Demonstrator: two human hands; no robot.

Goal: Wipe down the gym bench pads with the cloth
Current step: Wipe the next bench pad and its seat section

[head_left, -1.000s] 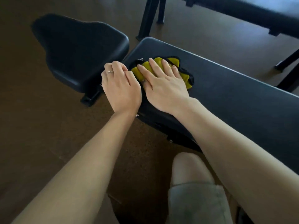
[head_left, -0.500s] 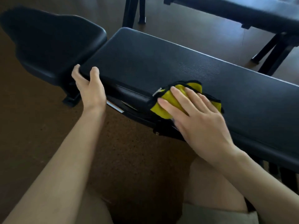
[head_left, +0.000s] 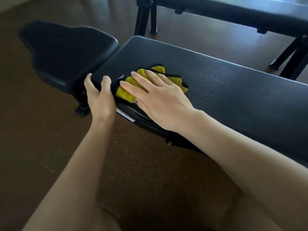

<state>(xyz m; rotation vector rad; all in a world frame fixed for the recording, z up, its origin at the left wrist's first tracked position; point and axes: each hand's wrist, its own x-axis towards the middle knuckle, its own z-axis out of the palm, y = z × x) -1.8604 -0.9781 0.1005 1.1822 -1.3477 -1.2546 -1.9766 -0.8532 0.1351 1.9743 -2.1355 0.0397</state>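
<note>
Dim gym room, brown speckled floor (head_left: 50, 130). Yellow microfibre cloth (head_left: 126, 93), black-edged, bunched on near-left corner of long bench pad (head_left: 216, 90). Cloth looks soft, light, limp; best pressed under flat palm, not pinched. Pad vinyl appears firm, smooth, likely slippery. Right hand (head_left: 160, 97) flat, fingers spread, pressing cloth. Left hand (head_left: 100, 95) curled over pad's end edge. Seat pad (head_left: 66, 52) beside, apart. Second bench (head_left: 233, 12) behind. Cloth mostly hidden under palm; pad's right end cut off.

Back pad (head_left: 216, 84) grained matt leatherette; cloth (head_left: 126, 94) fuzzy microfibre (black-edged); floor (head_left: 41, 147) speckled cork-like.
</note>
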